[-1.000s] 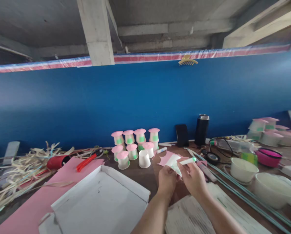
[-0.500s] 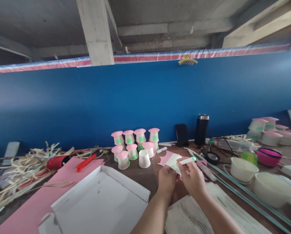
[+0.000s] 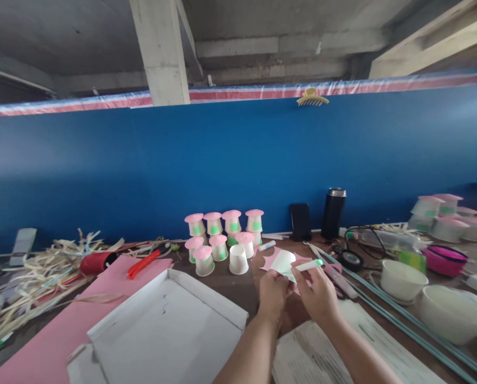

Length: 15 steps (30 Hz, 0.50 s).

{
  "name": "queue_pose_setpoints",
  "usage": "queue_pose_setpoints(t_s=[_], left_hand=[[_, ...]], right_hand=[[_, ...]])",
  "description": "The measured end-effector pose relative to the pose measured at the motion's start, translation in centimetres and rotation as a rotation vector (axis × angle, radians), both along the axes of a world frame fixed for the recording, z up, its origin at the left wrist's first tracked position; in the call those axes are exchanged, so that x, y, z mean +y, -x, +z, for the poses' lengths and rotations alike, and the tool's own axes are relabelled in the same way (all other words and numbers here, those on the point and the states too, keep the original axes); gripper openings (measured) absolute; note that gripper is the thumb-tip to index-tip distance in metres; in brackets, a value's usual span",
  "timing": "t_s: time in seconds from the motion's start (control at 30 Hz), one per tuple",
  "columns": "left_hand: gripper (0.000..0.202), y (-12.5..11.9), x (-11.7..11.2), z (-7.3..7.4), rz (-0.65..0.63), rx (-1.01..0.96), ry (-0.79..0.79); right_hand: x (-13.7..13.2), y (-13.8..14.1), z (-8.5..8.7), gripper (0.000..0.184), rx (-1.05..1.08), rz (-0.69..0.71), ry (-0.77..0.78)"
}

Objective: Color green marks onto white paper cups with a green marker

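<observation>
Grasping a marker (image 3: 308, 265) (right fingers (image 3: 316, 275)) and white paper (image 3: 283, 262) (left fingers (image 3: 279, 279)); left of both, pink-topped cups (image 3: 218, 249) look finished, one cup (image 3: 238, 260) bare.

The left hand (image 3: 273, 293) partly hides the white piece (image 3: 283, 261).

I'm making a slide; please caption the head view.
Left hand gripping a white piece, right hand holding a green-ended white pen, with pink-topped cups nearby.
</observation>
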<state>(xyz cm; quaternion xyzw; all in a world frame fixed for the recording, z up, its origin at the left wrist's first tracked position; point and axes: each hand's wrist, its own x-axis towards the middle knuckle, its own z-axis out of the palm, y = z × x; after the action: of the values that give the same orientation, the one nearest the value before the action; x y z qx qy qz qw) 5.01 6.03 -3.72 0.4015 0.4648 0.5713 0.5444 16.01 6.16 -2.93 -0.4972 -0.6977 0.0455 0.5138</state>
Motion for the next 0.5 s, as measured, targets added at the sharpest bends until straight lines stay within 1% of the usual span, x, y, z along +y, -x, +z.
queue_pose_setpoints(t_s=[0.1,0.2,0.27,0.4,0.5], left_hand=[[0.006,-0.07,0.01,-0.14,-0.037,-0.062,-0.051],[0.005,-0.23,0.02,-0.21,-0.057,-0.095,-0.077],[0.005,-0.25,-0.02,-0.21,-0.064,-0.1,-0.087],[0.005,-0.1,-0.08,-0.09,-0.067,-0.095,-0.08],[0.006,-0.12,-0.12,0.15,-0.063,-0.087,-0.06]], right_hand=[[0.03,0.06,-0.01,0.025,0.003,0.044,0.02],[0.0,-0.05,0.08,0.024,0.015,-0.015,-0.016],[-0.07,-0.11,0.17,0.024,0.022,-0.024,-0.014],[-0.36,0.09,0.46,0.023,0.008,0.04,0.038],[-0.51,0.3,0.65,0.023,0.015,0.004,0.0]])
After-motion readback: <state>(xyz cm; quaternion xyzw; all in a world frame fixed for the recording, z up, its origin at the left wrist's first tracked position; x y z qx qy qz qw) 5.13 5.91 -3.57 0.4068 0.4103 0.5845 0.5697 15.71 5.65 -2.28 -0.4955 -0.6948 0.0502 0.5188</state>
